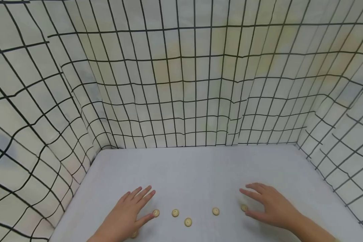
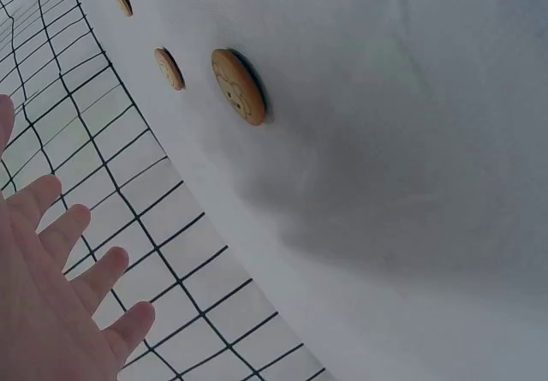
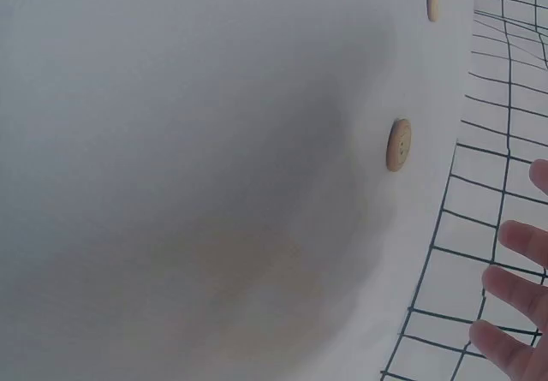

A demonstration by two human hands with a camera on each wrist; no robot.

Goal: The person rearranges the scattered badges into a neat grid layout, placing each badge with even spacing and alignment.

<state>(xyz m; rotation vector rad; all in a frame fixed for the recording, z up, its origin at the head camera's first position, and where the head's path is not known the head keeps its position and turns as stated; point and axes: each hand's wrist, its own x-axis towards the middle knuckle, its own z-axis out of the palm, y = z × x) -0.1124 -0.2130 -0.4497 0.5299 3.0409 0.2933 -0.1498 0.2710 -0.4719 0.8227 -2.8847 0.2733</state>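
Several round, pale wooden buttons lie apart on the white surface. My left hand (image 1: 127, 211) hovers over the left side, fingers spread and holding nothing. Its thumb tip overlaps the edge of one button (image 1: 156, 212) in the head view; a second button (image 1: 134, 234) is partly hidden beneath that hand. Two more buttons, one (image 1: 175, 213) and another (image 1: 188, 222), lie between the hands, with a further button (image 1: 215, 211) toward the right. My right hand (image 1: 271, 209) is held above the right side, fingers extended, its thumb close to a button (image 1: 244, 207). Two dark holes show on the nearest button (image 2: 240, 87) in the left wrist view.
A white cloth-like surface (image 1: 181, 174) spreads under both hands. White walls with a black grid (image 1: 187, 84) enclose it at the back, left and right. Shadows of the hands fall on the surface in both wrist views.
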